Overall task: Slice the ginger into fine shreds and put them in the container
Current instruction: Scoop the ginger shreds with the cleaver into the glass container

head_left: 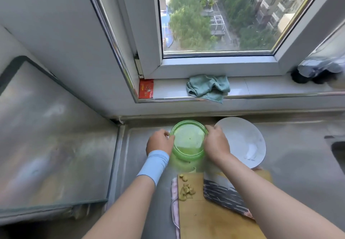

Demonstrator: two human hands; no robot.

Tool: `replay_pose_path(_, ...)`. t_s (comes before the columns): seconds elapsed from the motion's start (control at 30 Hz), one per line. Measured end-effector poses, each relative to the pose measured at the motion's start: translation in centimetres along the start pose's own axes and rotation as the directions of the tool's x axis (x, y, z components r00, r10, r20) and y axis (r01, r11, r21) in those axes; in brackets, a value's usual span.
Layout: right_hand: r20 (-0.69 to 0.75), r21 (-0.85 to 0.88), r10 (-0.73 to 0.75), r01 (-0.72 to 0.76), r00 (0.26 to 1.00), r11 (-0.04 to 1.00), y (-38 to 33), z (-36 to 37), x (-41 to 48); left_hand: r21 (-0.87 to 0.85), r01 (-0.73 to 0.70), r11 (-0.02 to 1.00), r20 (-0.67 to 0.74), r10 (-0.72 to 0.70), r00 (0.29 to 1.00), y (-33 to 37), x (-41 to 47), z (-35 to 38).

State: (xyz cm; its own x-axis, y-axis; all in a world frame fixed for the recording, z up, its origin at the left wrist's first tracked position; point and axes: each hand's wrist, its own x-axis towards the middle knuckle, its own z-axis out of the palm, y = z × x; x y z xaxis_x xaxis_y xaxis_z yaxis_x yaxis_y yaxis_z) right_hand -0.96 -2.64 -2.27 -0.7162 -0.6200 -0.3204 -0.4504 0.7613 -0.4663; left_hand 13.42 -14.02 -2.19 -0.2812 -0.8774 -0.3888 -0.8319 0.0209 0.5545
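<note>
Fingers (pixel 168 133) of the left hand (pixel 160 142) curled on the green container (pixel 186 153) at its 9 o'clock, and the right hand (pixel 216 145) gripped it at 3 o'clock. Chopped ginger (pixel 186 190) lay at its 6 o'clock on the cutting board (pixel 205 220), with the cleaver (pixel 222 192) at the ginger's 3 o'clock.

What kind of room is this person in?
Probably a home kitchen: chopped ginger and a cleaver lie on a wooden cutting board, by a green container, on a steel counter under a window.
</note>
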Motion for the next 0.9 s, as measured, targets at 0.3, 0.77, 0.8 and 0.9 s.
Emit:
replay_pose_path(0.3, 0.069, 0.040, -0.048, 0.045, 0.996, 0.998, -0.6, 2.3, -1.0, 0.181, -0.273, 0.945, 0.062, 0.266, 0.962, -2.0, 0.8, 0.6)
replay_pose_path(0.77, -0.104, -0.143, -0.227, 0.211, 0.968, 0.967, -0.3, 6.4, 0.1, 0.488, -0.515, 0.705, 0.008, 0.586, 0.810, -3.4, 1.9, 3.9)
replay_pose_path(0.8, -0.097, -0.150, -0.224, 0.208, 0.970, 0.967, -0.3, 6.6, 0.2, 0.499, -0.511, 0.700, 0.011, 0.585, 0.811, -3.4, 2.0, 3.8)
replay_pose_path(0.9, -0.018, -0.213, -0.205, 0.196, 0.979, 0.957, -0.6, 6.5, 0.3, 0.563, -0.484, 0.670, 0.025, 0.571, 0.821, -3.3, 1.8, 3.6)
